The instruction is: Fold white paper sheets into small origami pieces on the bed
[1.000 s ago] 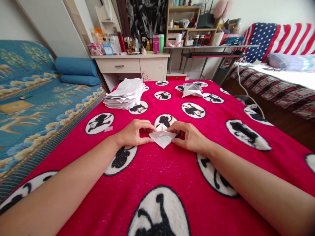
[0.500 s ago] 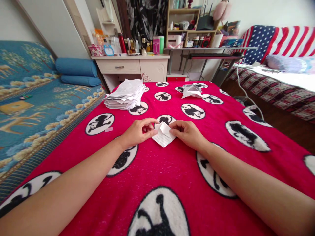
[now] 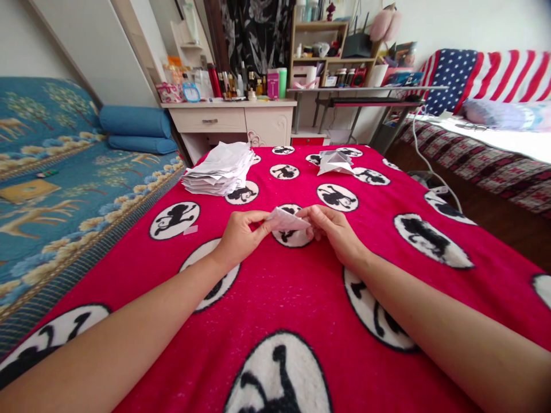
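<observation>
A small folded sheet of white paper [image 3: 286, 220] is held between my hands, tilted above the red blanket [image 3: 275, 298]. My left hand [image 3: 245, 232] pinches its left end between thumb and fingers. At the right end, my right hand [image 3: 329, 226] has its thumb and fingertips closed on the paper's edge. The fingers of the right hand are partly tucked behind one another. Faint print shows on the paper.
Beyond my left hand lies a stack of white papers [image 3: 221, 169]. A folded paper piece [image 3: 336, 163] rests at the far right of the blanket, and a small pale scrap [image 3: 190, 230] lies left of my hand. A blue sofa [image 3: 47, 172] stands at the left.
The folded paper has been lifted and tilted, so its diamond-shaped face is now seen nearly edge-on. My right hand has turned at its right end; my left hand keeps its pinch.
</observation>
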A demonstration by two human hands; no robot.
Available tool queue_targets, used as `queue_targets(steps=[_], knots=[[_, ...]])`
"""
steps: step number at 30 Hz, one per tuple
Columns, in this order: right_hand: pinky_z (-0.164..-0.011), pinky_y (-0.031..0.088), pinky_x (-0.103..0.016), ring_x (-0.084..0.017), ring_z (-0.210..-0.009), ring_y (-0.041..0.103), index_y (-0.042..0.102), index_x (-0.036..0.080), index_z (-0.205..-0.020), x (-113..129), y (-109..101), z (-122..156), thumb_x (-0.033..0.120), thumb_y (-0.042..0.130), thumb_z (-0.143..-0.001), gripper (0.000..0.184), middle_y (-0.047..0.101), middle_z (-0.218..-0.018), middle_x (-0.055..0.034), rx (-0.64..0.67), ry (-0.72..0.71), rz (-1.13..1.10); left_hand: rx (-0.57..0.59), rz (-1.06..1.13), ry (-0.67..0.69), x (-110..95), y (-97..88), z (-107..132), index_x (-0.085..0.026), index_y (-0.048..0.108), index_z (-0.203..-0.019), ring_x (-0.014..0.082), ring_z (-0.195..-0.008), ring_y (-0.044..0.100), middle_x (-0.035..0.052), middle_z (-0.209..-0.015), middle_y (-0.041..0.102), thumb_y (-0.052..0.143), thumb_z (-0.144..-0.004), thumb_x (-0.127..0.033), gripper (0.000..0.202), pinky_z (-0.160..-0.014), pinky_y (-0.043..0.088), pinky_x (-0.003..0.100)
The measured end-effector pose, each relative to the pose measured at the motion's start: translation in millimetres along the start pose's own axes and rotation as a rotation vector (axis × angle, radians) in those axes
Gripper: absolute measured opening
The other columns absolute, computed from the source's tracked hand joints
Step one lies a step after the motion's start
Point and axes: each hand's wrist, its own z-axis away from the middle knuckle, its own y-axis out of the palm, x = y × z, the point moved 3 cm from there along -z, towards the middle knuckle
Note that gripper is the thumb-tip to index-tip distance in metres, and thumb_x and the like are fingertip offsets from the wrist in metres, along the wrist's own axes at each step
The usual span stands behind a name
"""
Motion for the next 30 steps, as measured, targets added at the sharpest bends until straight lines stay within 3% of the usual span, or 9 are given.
queue_targets(steps=[3, 7, 11, 15, 18, 21, 23, 26, 30], knots=[[-0.051, 0.037, -0.022, -0.01, -0.059, 0.05, 0.063, 0.016, -0.084, 3.0, 3.0, 2.0, 0.055, 0.059, -0.081, 0.039, 0.057, -0.067, 0.0, 0.027, -0.019, -0.044, -0.037, 0.163, -0.209, 6.2, 1.5, 1.3, -0.014, 0.072, -0.083, 0.015, -0.064, 0.062, 0.0012, -0.073, 0.07, 0.063, -0.081, -0.039, 0.027, -0.059, 0.047, 0.023], [-0.053, 0.039, -0.022, -0.009, -0.055, 0.049, 0.06, 0.016, -0.076, 1.9, 7.2, 1.6, 0.045, 0.071, -0.073, 0.031, 0.058, -0.064, 0.0016, 0.054, 0.025, -0.057, -0.004, 0.399, -0.335, 11.3, 7.4, 3.1, -0.014, 0.071, -0.086, 0.0151, -0.067, 0.064, 0.0029, -0.08, 0.072, 0.067, -0.077, -0.041, 0.028, -0.059, 0.048, 0.022], [-0.05, 0.036, -0.022, -0.008, -0.05, 0.047, 0.058, 0.015, -0.069, -1.2, 6.8, 0.8, 0.041, 0.068, -0.075, 0.029, 0.057, -0.058, 0.0026, 0.076, 0.045, -0.049, 0.025, 0.476, -0.338, 11.0, 9.9, 3.6, -0.014, 0.068, -0.102, 0.0166, -0.072, 0.066, 0.0047, -0.082, 0.073, 0.069, -0.076, -0.04, 0.037, -0.065, 0.051, 0.023], [-0.049, 0.034, -0.022, -0.008, -0.049, 0.046, 0.055, 0.016, -0.066, -3.5, 4.1, 0.3, 0.038, 0.068, -0.074, 0.027, 0.056, -0.055, 0.0031, 0.04, 0.075, -0.111, 0.031, 0.482, -0.324, 8.3, 8.1, 4.0, -0.016, 0.054, -0.122, 0.0144, -0.063, 0.065, 0.0014, -0.07, 0.069, 0.07, -0.076, -0.036, 0.053, -0.057, 0.048, 0.02], [-0.049, 0.032, -0.022, -0.008, -0.049, 0.045, 0.052, 0.017, -0.066, -2.1, 1.2, -0.3, 0.037, 0.067, -0.075, 0.026, 0.054, -0.054, 0.004, -0.036, 0.042, -0.11, 0.135, 0.537, -0.344, 5.3, 11.3, 5.4, -0.019, 0.04, -0.133, 0.0149, -0.061, 0.066, 0.0045, -0.083, 0.07, 0.072, -0.073, -0.032, 0.07, -0.051, 0.048, 0.02], [-0.049, 0.032, -0.022, -0.008, -0.049, 0.045, 0.052, 0.017, -0.067, -1.2, 0.0, -0.9, 0.033, 0.065, -0.075, 0.022, 0.054, -0.055, 0.0041, -0.043, 0.031, -0.117, 0.149, 0.539, -0.304, 2.6, 12.9, 5.2, -0.022, 0.031, -0.138, 0.0164, -0.072, 0.069, 0.0076, -0.098, 0.069, 0.077, -0.068, -0.029, 0.085, -0.06, 0.052, 0.022], [-0.049, 0.032, -0.022, -0.008, -0.049, 0.044, 0.052, 0.018, -0.064, -2.1, 0.5, -0.8, 0.029, 0.064, -0.073, 0.019, 0.052, -0.053, 0.004, 0.0, 0.059, -0.125, 0.104, 0.517, -0.274, 2.5, 11.8, 4.2, -0.02, 0.037, -0.136, 0.0171, -0.082, 0.068, 0.0082, -0.101, 0.068, 0.075, -0.071, -0.032, 0.077, -0.068, 0.053, 0.023], [-0.047, 0.03, -0.023, -0.008, -0.047, 0.042, 0.053, 0.017, -0.061, -4.7, 1.8, 0.3, 0.026, 0.064, -0.068, 0.016, 0.05, -0.052, 0.0037, 0.072, 0.123, -0.11, 0.087, 0.48, -0.297, 5.2, 10.3, 3.3, -0.014, 0.059, -0.116, 0.0163, -0.079, 0.067, 0.0079, -0.092, 0.07, 0.067, -0.078, -0.041, 0.047, -0.066, 0.052, 0.022], [-0.046, 0.033, -0.023, -0.009, -0.048, 0.046, 0.056, 0.017, -0.066, -6.7, 3.5, 1.3, 0.027, 0.067, -0.066, 0.015, 0.054, -0.056, 0.0031, 0.115, 0.191, -0.125, 0.205, 0.488, -0.394, 8.3, 13.8, 6.1, -0.011, 0.069, -0.09, 0.0154, -0.066, 0.066, 0.0059, -0.077, 0.072, 0.077, -0.067, -0.036, 0.035, -0.061, 0.054, 0.025]])
